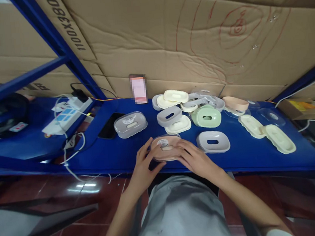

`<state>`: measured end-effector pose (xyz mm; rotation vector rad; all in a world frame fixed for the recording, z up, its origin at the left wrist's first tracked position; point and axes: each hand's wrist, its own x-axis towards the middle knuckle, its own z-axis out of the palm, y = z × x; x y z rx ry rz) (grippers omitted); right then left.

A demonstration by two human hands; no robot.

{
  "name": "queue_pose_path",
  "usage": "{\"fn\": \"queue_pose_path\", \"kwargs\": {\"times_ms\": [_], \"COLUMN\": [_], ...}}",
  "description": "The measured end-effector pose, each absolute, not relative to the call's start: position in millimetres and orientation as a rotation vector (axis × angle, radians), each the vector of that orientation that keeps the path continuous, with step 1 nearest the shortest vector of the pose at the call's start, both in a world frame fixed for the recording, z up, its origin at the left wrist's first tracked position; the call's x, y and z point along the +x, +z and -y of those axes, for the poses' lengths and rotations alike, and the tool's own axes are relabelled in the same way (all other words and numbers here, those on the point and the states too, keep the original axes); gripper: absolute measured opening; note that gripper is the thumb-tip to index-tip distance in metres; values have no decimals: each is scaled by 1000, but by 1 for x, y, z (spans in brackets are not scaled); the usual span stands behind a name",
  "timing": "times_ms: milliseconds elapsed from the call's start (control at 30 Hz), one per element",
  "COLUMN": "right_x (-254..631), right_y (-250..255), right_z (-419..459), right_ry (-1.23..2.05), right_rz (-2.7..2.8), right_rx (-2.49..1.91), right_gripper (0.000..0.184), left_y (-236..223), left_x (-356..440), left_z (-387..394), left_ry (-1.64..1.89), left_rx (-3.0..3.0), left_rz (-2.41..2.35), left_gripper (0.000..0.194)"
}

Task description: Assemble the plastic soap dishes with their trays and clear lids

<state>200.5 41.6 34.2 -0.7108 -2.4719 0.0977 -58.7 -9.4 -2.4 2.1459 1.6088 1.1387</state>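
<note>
Both my hands grip a pink soap box (165,145) with a clear lid at the front edge of the blue shelf (247,154). My left hand (145,163) wraps its left end, fingers curled on the lid. My right hand (195,159) covers its right end, fingers pressed on top. A closed grey box with a clear lid (130,124) stands to the left. A grey tray with a slot (213,141) lies just right of my right hand.
Behind lie several loose parts: cream lids (172,97), a grey slotted tray (169,116), a green tray (207,116), a pink base (235,103), cream trays (280,138). A power strip with cables (67,114) and a phone (139,89) sit at the left. Cardboard lines the back.
</note>
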Motion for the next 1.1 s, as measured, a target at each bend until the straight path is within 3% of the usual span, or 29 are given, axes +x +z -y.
{"fn": "queue_pose_path", "kwargs": {"times_ms": [100,500,733,933,1100], "right_x": [200,205,211,297,355], "right_y": [25,7,19,10,-6], "right_z": [-41,-35,-27,-6,0], "right_ry": [97,121,-19,-200,-163], "right_rz": [2418,2319,2407,2247,2223], "right_rx": [-681,-774,-782,-1270,-1438], "right_gripper": [58,72,53,56,44], "left_y": [1,3,-1,4,8], "left_x": [-59,-57,-56,-65,-90], "left_z": [8,0,-10,-6,7], "left_ry": [1121,1051,1183,1225,1150], "left_rx": [2239,2263,2225,2174,2267], "left_rz": [-1594,-1528,-1629,-1840,-1918], "left_gripper": [53,49,41,46,42]}}
